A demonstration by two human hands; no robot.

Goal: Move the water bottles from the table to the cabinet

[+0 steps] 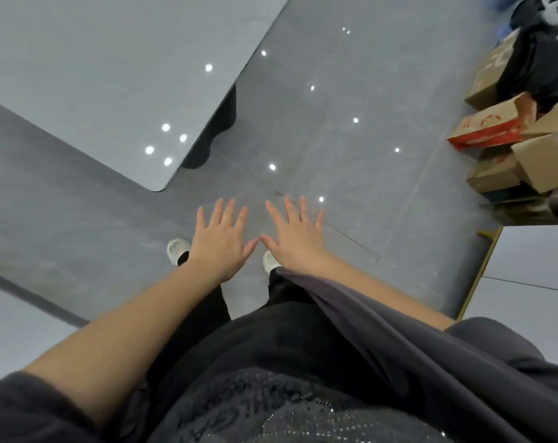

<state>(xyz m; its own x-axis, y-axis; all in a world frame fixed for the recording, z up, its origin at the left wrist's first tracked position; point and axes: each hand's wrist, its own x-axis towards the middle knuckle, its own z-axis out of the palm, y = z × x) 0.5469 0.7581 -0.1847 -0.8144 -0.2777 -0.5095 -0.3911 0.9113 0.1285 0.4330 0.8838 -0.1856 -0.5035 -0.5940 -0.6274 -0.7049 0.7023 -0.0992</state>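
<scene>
Grey glossy counter (pixel 95 75), at 10 o'clock, shows no water bottles. Left hand (pixel 221 241) and right hand (pixel 295 238), at centre, are spread flat, fingers straight, holding nothing. Cardboard boxes (pixel 539 161) sit at 3 o'clock. Progress cannot be judged; bottles are out of view.

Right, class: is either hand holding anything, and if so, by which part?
Nothing is held. The left hand and the right hand are both empty, fingers spread straight, over the grey floor.
</scene>
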